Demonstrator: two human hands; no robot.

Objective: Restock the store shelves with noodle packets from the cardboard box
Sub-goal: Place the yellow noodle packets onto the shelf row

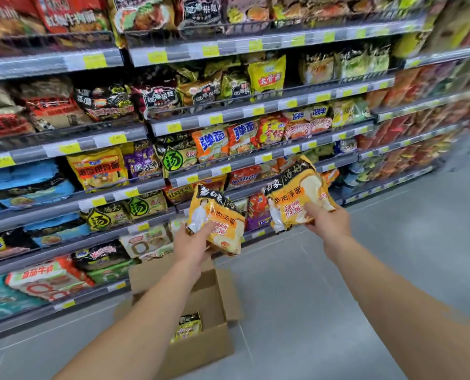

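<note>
Above the cardboard box (201, 303), the left hand (192, 239) is gripping a yellow noodle packet (217, 218) by its lower edge, long axis roughly upright, top tilting left. Up and right of the box, the right hand (328, 220) is pinching a second yellow packet (297, 193), apparently leaning right; motion blur obscures finer detail.
</note>
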